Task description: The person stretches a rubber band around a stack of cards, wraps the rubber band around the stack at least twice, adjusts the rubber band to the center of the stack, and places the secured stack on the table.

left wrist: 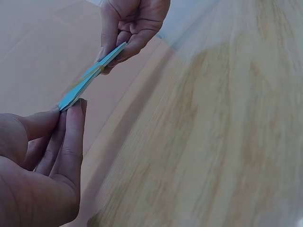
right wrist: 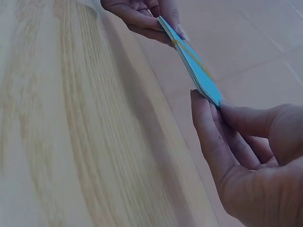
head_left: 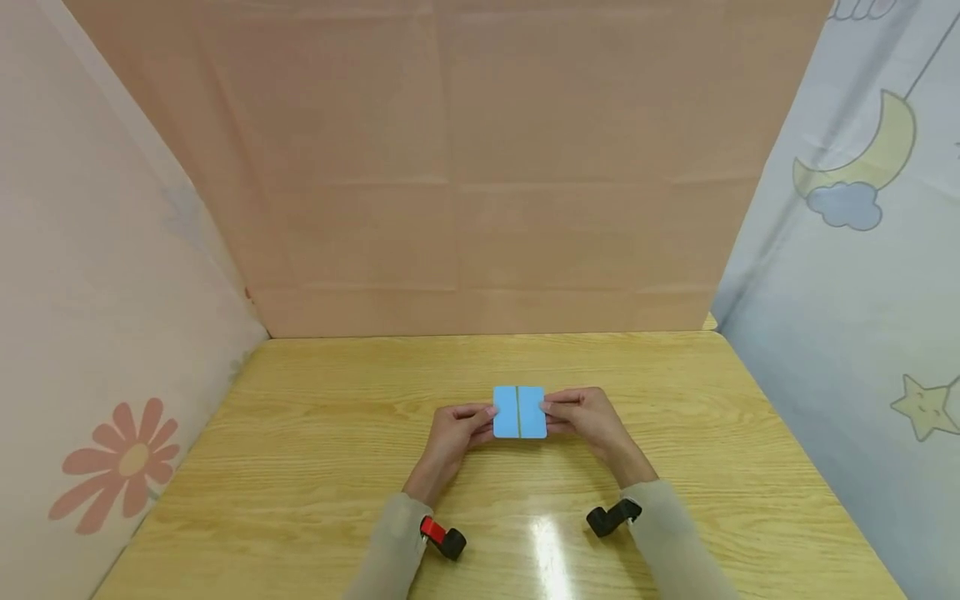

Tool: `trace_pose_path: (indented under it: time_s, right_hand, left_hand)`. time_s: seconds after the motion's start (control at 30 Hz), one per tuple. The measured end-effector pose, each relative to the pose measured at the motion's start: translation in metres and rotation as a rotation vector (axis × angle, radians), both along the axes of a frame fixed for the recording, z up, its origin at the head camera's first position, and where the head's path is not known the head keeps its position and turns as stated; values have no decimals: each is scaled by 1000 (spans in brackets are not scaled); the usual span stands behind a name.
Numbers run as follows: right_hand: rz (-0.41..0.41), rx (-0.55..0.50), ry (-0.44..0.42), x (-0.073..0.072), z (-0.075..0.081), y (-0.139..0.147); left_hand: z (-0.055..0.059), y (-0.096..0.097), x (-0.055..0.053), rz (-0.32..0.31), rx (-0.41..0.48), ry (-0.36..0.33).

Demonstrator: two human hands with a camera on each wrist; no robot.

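Note:
A thin stack of light-blue cards [head_left: 506, 413] with rounded corners is held up over the table between both hands. A yellowish rubber band [head_left: 518, 413] runs round the middle of the stack. My left hand [head_left: 452, 435] pinches the left edge, thumb on the near face and fingers behind. At the opposite edge my right hand [head_left: 592, 421] pinches in the same way. Seen edge-on in the right wrist view, the cards [right wrist: 191, 64] show several layers, drawn together at the rubber band [right wrist: 201, 66].
A light wood-grain table [head_left: 315, 467] lies under the hands. Behind it hangs a plain tan cloth [head_left: 480, 167]. Patterned cloths stand at the left [head_left: 112, 292] and right [head_left: 840, 317] sides. Both sleeves carry a small black wrist device [head_left: 613, 517].

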State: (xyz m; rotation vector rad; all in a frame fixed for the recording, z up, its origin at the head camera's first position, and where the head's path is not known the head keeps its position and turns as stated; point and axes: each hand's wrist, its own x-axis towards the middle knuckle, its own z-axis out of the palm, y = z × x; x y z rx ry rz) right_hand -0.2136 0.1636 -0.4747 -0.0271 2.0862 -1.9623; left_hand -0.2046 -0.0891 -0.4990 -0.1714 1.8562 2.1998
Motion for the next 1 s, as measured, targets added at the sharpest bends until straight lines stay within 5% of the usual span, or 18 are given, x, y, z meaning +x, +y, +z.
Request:
trace_pose_path:
  time_s: [0.37,0.7,1.0]
  right_hand:
    - [-10,64,13,-7,8,-16]
    - [-39,129,-21,-29,7,-28]
    - [-16,138,-33,-41,0,-33]
  left_hand:
    - [2,-9,-13,13,-65,8]
    - [9,-18,-36,2,-152,46]
    - [9,-23,-42,-17,-272,58]
